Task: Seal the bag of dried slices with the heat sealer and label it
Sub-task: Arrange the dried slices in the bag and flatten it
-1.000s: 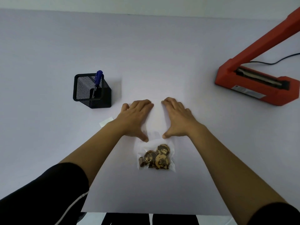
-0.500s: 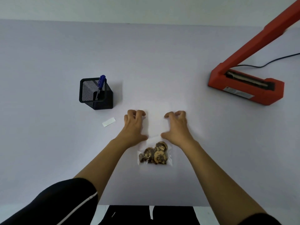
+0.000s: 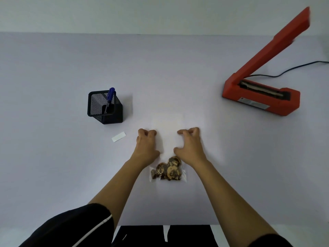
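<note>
A clear bag of dried brown slices (image 3: 168,172) lies flat on the pale table near me, the slices bunched at its near end. Its see-through upper part runs away from me between my hands and is hard to make out. My left hand (image 3: 146,145) presses on the bag's left side with curled fingers. My right hand (image 3: 188,147) does the same on the right side, its wrist touching the slices. The red heat sealer (image 3: 260,98) stands at the far right with its arm raised. A small white label (image 3: 118,136) lies left of my left hand.
A black mesh pen holder (image 3: 105,109) with a blue pen (image 3: 110,94) stands left of centre, behind the label. The sealer's black cord (image 3: 293,68) trails off to the right edge. The table's near edge runs just below my forearms.
My hands lay flat with fingers stretched over the bag; they have drawn back toward me and the fingers have curled. The bag has stayed in place.
</note>
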The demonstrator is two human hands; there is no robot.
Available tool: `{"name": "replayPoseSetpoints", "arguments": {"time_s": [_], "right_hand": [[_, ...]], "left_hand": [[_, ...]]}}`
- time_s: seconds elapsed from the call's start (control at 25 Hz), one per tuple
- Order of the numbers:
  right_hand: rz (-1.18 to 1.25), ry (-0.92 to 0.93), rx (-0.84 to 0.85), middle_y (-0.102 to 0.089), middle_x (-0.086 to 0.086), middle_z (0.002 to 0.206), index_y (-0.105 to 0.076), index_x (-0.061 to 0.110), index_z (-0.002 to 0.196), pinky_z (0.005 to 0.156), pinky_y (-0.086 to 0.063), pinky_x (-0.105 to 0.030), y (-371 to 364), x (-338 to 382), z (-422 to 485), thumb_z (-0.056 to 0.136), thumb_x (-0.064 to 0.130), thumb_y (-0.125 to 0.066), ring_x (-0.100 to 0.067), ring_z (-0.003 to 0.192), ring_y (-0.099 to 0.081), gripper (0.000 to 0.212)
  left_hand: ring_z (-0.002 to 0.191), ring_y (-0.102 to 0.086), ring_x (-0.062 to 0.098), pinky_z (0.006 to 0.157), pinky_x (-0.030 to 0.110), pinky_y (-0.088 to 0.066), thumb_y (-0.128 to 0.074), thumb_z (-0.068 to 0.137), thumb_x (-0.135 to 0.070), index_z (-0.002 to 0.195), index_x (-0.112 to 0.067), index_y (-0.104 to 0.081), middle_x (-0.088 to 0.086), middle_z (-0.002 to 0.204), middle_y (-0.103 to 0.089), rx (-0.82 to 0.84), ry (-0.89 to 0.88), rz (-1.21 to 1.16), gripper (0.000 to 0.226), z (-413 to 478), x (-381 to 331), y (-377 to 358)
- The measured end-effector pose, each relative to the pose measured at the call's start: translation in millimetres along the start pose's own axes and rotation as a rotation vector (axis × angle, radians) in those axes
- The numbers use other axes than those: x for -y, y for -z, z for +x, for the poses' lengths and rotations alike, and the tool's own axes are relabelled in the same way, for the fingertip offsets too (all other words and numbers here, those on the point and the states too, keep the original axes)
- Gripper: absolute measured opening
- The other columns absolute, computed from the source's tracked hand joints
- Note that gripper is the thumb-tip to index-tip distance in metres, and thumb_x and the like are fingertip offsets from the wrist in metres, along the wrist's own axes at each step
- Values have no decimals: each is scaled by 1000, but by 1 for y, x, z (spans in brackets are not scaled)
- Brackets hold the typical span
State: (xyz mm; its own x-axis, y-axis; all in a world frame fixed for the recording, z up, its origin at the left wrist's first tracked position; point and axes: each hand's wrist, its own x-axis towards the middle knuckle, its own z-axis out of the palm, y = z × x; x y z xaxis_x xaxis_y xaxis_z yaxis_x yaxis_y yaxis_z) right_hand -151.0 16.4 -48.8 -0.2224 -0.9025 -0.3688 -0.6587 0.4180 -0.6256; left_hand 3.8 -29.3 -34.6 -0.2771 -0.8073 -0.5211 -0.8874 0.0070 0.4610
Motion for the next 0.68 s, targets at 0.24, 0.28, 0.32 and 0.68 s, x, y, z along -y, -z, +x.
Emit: {"name": "replayPoseSetpoints", "arguments": {"time_s": [0.24, 0.28, 0.32, 0.68], "right_hand": [[250, -29, -56, -44, -1, 118, -50, 14, 128, 88, -40, -20, 22, -9, -4, 84, 17, -64, -10, 104, -46, 47], [271, -33, -123, -46, 0, 115, -52, 14, 125, 85, -39, -18, 32, -14, -3, 85, 17, -64, -9, 101, -47, 42], [283, -36, -188, -49, -1, 113, -55, 13, 122, 83, -40, -18, 44, -20, -1, 85, 16, -64, -9, 97, -48, 38], [157, -272, -743, -34, -22, 139, -31, 0, 139, 107, -29, -32, 186, -122, 20, 83, 12, -66, -33, 130, -35, 67]], "left_hand": [[121, -44, 33, 102, 39, -41, -63, 84, -18, 140, -11, -34, 14, 137, -31, -63, -57, -77, 64, -5, -7, 8], [121, -44, 34, 102, 40, -41, -61, 85, -16, 140, -9, -35, 15, 137, -33, -120, -96, -66, 61, -3, -14, 10], [120, -46, 36, 103, 41, -41, -60, 86, -15, 139, -7, -36, 17, 136, -36, -165, -144, -55, 59, 0, -24, 10], [139, -32, 25, 113, 35, -27, -49, 95, -29, 148, -9, -17, 12, 152, -32, -6, -285, -90, 65, 59, -182, -1]]}}
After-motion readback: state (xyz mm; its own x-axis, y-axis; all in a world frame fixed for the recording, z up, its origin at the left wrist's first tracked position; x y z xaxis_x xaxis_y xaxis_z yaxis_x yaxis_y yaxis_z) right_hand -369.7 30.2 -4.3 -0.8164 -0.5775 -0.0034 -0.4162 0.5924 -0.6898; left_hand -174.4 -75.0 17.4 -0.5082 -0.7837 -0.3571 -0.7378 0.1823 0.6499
